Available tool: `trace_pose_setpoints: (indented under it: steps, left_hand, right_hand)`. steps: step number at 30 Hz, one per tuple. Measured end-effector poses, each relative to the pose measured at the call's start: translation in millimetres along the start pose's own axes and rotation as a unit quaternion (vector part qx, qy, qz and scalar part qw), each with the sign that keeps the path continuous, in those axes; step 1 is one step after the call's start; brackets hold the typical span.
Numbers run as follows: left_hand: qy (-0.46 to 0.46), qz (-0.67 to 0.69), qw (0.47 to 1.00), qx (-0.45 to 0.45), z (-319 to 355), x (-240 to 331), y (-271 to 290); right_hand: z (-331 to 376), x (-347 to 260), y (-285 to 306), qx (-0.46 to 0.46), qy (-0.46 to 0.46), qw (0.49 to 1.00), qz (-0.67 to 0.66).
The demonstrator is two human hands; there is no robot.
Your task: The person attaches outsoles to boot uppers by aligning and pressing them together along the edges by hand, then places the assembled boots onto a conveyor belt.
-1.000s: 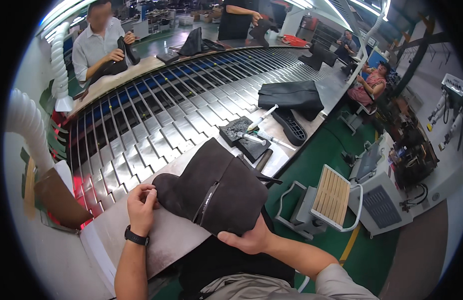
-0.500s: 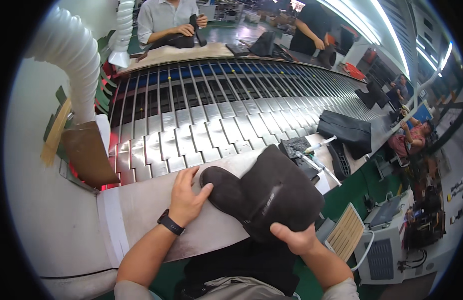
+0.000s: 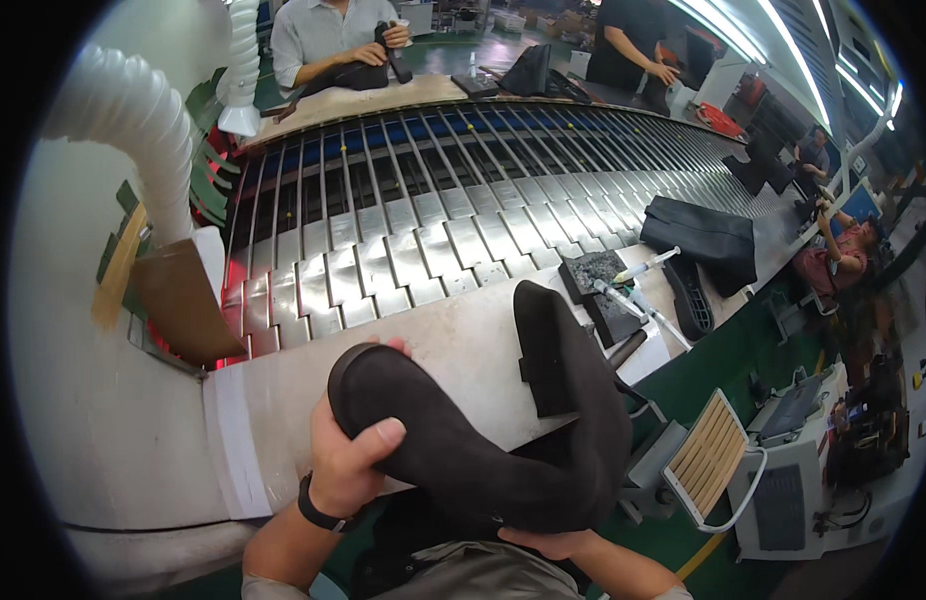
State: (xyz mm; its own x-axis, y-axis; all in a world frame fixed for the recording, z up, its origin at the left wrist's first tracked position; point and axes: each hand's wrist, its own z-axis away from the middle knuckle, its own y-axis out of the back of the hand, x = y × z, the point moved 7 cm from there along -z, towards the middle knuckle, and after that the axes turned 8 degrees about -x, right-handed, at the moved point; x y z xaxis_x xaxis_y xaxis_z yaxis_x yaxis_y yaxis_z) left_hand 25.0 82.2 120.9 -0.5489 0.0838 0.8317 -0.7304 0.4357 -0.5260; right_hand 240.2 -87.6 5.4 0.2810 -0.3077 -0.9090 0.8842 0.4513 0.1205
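Note:
A dark brown boot (image 3: 453, 440) is held up close in front of me over the ledge's near edge, its toe to the left and its shaft rising on the right. My left hand (image 3: 353, 455) is closed round the toe, thumb on top and fingertips showing past the far side. Under the ankle, my right hand (image 3: 558, 542) grips the boot from below; most of its fingers are hidden behind it. The shaft's opening (image 3: 548, 350) gapes toward the far left.
Beyond the pale ledge (image 3: 453, 340) runs a conveyor of metal slats (image 3: 433, 240). To the right are syringes (image 3: 647, 266), a dark block (image 3: 595, 270), a shoe sole (image 3: 691, 305) and a folded black boot (image 3: 698, 240). A white hose (image 3: 133, 120) hangs left. Across the conveyor, a person handles another boot (image 3: 368, 72).
The boot has been turned over and brought nearer to me. My left hand has gone from the toe's side to a grip round it; my right hand has moved from the shaft to underneath the ankle.

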Motion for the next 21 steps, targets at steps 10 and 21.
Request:
trace_pose_setpoints:
  steps: [10, 21]
  left_hand:
    - [-0.131, -0.194, 0.952, -0.195, -37.6, 107.8, -94.2]
    - [-0.051, -0.015, 0.998, 0.041, -59.5, -59.6, 66.3]
  right_hand:
    - [7.5, -17.3, 12.2, 0.16, 0.144, 0.976, 0.014]
    - [-15.3, -201.2, 129.7, 0.259, 0.342, 0.891, -0.15]
